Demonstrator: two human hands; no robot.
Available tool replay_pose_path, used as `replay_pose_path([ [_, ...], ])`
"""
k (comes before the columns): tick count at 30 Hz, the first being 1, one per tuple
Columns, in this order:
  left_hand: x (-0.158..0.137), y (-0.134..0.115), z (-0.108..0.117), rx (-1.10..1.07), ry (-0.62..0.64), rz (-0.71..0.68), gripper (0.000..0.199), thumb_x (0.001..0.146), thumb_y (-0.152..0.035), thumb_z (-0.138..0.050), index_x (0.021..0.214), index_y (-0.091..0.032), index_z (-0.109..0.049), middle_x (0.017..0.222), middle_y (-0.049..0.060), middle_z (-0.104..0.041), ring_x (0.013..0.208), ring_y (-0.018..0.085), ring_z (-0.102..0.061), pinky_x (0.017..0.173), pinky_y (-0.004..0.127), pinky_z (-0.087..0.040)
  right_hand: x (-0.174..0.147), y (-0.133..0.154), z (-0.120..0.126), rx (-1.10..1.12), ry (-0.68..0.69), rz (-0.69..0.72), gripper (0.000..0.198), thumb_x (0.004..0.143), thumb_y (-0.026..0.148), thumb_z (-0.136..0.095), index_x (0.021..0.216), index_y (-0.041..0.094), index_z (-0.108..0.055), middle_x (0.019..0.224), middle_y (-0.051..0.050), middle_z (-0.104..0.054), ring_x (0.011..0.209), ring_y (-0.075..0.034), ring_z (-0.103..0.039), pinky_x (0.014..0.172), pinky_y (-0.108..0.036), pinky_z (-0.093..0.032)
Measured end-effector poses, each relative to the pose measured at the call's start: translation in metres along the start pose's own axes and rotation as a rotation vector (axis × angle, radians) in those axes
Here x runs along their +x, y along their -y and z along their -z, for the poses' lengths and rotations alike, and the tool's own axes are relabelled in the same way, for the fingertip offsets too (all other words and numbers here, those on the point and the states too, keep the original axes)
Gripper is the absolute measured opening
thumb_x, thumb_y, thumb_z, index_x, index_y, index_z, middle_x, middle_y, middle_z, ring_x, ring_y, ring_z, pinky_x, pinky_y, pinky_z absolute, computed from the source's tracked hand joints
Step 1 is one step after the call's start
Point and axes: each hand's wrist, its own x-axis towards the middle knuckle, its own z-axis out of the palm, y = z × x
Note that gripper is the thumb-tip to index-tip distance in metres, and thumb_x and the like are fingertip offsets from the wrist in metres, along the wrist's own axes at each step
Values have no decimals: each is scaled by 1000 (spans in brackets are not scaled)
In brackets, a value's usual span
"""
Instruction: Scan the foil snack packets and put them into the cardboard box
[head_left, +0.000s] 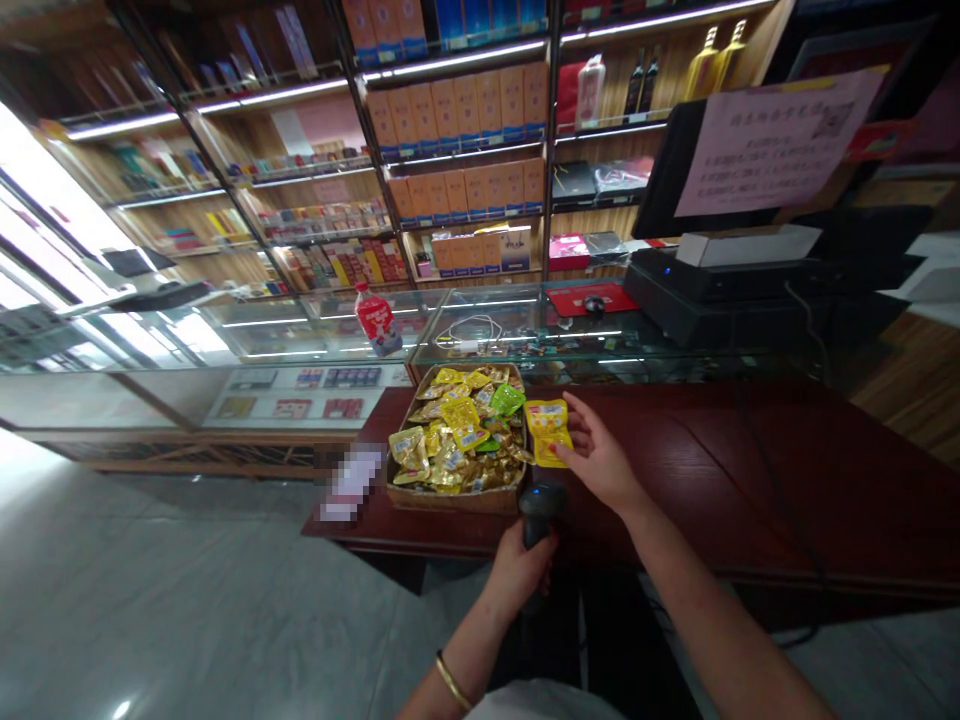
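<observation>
My left hand (517, 570) is wrapped round the handle of a black barcode scanner (541, 500), its head raised near the table's front edge. In my right hand (600, 455) is a yellow snack packet (548, 432), pinched by its right side between thumb and fingers. The packet is just right of a cardboard box (454, 500) heaped with small shiny packets, mostly gold and yellow. A bright green packet (508, 400) lies among them near the box's right side. My left fingertips are partly hidden behind the scanner handle.
The box rests on a dark red wooden table (712, 460). Behind it stands a glass display counter (510, 300) with a red-labelled bottle (377, 320) and a white cable (472, 345). To the right are a monitor (667, 160) and black equipment (705, 300). A blurred-out flat item (352, 485) lies left of the box.
</observation>
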Motion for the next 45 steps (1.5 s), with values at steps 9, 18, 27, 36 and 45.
replay_pose_path([
  [9,3,26,-3,-60,18,65,42,72,-49,-75,93,-19,-55,55,-8,-54,36,8,-46,34,21,-41,55,36,-124,-549,387,320,74,85,13,-67,153,28,-42,136,-10,-63,113,-21,-66,99,-38,-53],
  [18,0,21,-6,-301,55,99,52,70,-55,-73,100,-16,-58,60,-3,-61,42,13,-54,42,26,-46,65,40,-169,-1182,322,425,49,95,24,-60,143,14,-54,137,-20,-61,126,-33,-56,104,-51,-46],
  [27,-12,-3,-14,-375,130,-79,59,63,-38,-92,112,-14,-68,107,12,-77,97,26,-72,89,35,-55,-78,18,4,-693,-168,200,27,97,36,-51,117,24,-66,117,-8,-70,102,-23,-69,89,-37,-57],
  [36,-30,5,-85,-78,258,-99,51,68,-39,-88,110,-15,-73,106,10,-77,98,28,-70,85,35,-58,-235,-70,53,-654,-281,-288,70,75,53,-65,136,20,-53,134,-16,-65,129,-38,-60,105,-53,-51],
  [45,-39,-23,-12,327,27,-342,46,96,-48,-53,62,-18,-65,69,4,-64,70,18,-58,72,29,-49,-233,-52,117,-458,-482,-525,62,69,70,-66,109,23,-68,107,-11,-79,102,-33,-74,86,-38,-60],
])
